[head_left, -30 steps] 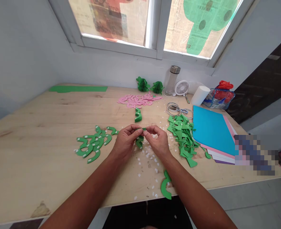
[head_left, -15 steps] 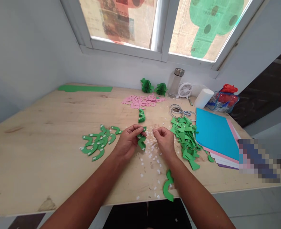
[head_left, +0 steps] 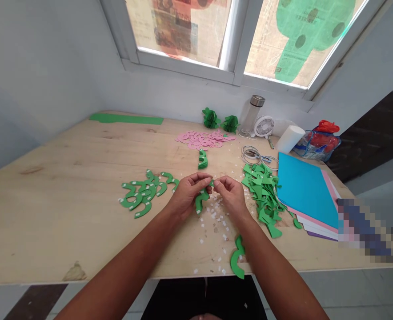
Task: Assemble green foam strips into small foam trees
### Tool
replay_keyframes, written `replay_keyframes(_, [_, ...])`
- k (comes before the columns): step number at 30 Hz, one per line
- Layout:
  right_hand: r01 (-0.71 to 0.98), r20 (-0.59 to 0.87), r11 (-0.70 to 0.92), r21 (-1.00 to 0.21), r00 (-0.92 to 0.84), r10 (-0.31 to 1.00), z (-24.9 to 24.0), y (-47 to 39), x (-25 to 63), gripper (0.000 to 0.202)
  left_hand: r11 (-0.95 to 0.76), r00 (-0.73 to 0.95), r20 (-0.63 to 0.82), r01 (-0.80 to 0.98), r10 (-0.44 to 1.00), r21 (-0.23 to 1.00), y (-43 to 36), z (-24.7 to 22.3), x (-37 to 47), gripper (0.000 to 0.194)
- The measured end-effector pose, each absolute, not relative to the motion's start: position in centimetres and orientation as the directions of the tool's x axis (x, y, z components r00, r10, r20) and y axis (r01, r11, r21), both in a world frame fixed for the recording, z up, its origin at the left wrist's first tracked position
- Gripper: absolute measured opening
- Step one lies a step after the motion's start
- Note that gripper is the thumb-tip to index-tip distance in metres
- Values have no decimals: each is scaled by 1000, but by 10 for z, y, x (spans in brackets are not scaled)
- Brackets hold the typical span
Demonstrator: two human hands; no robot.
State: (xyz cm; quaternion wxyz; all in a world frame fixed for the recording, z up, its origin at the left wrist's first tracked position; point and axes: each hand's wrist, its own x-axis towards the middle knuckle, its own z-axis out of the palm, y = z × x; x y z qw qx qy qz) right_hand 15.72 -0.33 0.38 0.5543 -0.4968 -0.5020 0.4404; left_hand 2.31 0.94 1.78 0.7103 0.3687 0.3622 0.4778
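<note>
My left hand is closed on a wavy green paper cutout with small white tabs along it. The thumb and fingertips of my right hand pinch at that cutout's upper end, and anything else between them is too small to make out. To the left lies a loose group of similar green cutouts bearing white squares. A small stack of green cutouts sits just beyond my hands. Another green wavy piece lies near the table's front edge, partly behind my right forearm. Tiny white paper bits are scattered below my hands.
Green paper scraps are heaped right of my hands, beside blue sheets. Pink cutouts, a glass bottle, a small fan, tape rings and a white roll stand or lie toward the back.
My right hand has come in to meet my left at the cutout's upper end; before, the two were apart. The whole view has shifted slightly.
</note>
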Motion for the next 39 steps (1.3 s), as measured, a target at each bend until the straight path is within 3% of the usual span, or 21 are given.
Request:
replay_keyframes(6, [-36,94,110,-993,309,946,3,2,162,24,374,417,-218,-339,882,863,10,17,20,33])
replay_keyframes(10, [-94,53,96,-991,384,922,6,2,163,24,366,371,-241,-314,897,876,10,17,19,29])
replay_keyframes(16, [-64,57,76,-995,257,965,10,-2,160,22,223,206,-163,-314,965,923,19,19,9,24])
replay_keyframes(20, [70,153,139,-988,275,949,10,-3,162,24,194,267,-127,-243,955,950,20,22,5,19])
replay_keyframes(25, [154,121,106,-982,89,989,4,-1,163,18,177,337,-105,-190,935,966,16,23,8,19])
replay_keyframes(32, [-158,15,46,-986,195,981,3,-2,160,19,261,352,-107,-425,930,867,15,23,9,43])
replay_keyframes(39, [-251,-60,-57,-966,5,998,12,-8,156,21,279,293,-136,-527,946,803,19,22,6,36])
